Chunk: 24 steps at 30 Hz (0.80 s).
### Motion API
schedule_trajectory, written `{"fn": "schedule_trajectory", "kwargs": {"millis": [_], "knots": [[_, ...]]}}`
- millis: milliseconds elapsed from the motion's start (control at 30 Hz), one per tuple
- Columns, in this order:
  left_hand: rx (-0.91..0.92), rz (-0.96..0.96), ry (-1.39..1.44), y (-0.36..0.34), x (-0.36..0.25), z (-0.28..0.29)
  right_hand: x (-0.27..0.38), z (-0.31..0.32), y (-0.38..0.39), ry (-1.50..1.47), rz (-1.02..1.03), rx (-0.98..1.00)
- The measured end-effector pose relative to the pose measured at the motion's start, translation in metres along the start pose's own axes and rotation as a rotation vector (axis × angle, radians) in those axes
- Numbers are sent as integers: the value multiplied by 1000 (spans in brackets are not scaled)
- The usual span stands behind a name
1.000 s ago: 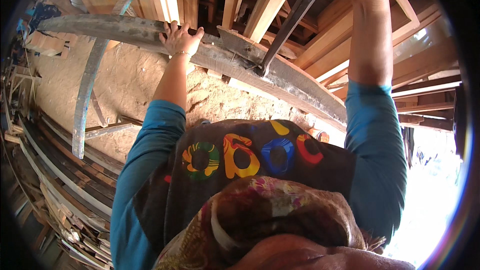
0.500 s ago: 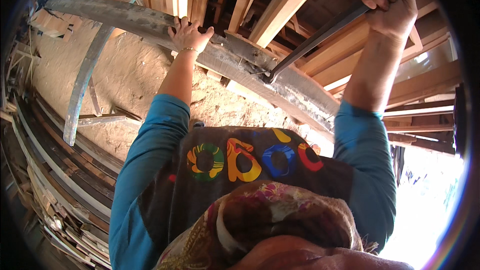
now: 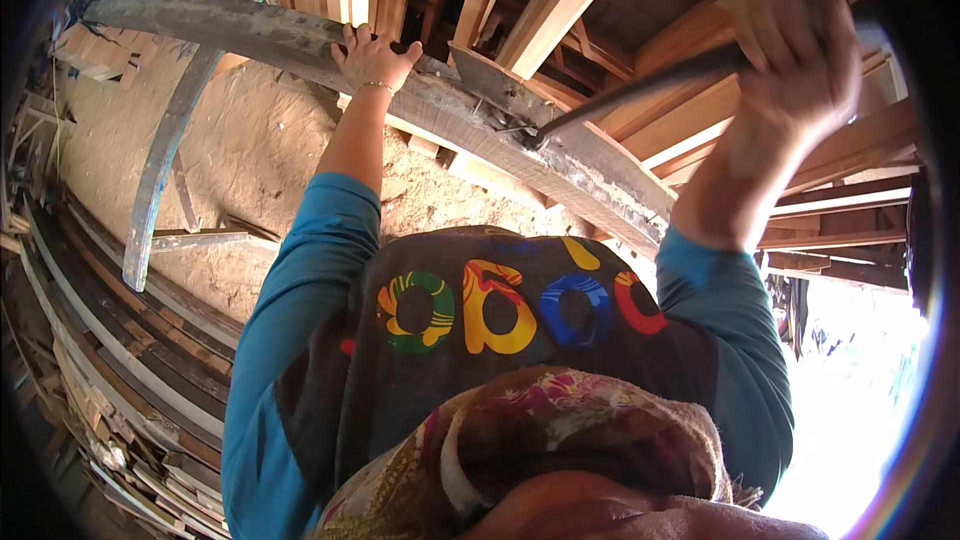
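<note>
A long, weathered wooden beam [image 3: 450, 105] runs across in front of me from the far left toward the right. My left hand [image 3: 375, 58] lies on top of it with fingers spread, holding nothing. My right hand [image 3: 800, 65], smeared by motion, is wrapped round the upper part of a dark crowbar [image 3: 640, 90]. The crowbar slants down to the left, and its curved end rests on the beam. Beside that end a thin, bent piece of metal, which looks like a nail [image 3: 517, 128], sticks out of the wood.
A narrow, bluish wooden support [image 3: 170, 155] crosses under the beam at the left. Stacked planks [image 3: 130, 340] lie at the lower left. Pale timber lengths [image 3: 570, 5] stand beyond the beam. Below is sandy ground [image 3: 255, 130]; bright daylight enters at the right.
My right hand has come down and slightly right, tilting the crowbar lower while its curved end stays at the same spot on the beam. The left hand keeps its place on the beam.
</note>
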State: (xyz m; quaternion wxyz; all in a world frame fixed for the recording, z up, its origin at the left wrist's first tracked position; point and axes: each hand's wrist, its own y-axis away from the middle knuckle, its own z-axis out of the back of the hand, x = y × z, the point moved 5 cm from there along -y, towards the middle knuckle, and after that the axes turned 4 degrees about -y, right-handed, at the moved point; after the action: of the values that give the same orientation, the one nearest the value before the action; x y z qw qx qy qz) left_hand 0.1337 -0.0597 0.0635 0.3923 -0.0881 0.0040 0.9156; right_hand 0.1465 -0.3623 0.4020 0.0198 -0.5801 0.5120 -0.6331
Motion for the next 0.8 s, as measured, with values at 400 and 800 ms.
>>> {"fn": "schedule_trajectory", "kwargs": {"millis": [400, 800], "knots": [[-35, -23, 11, -7, -5, 9, 85, 152, 115, -220, 71, 30], [-90, -45, -78, 0, -2, -8, 93, 180, 264, -304, 360, -137]]}}
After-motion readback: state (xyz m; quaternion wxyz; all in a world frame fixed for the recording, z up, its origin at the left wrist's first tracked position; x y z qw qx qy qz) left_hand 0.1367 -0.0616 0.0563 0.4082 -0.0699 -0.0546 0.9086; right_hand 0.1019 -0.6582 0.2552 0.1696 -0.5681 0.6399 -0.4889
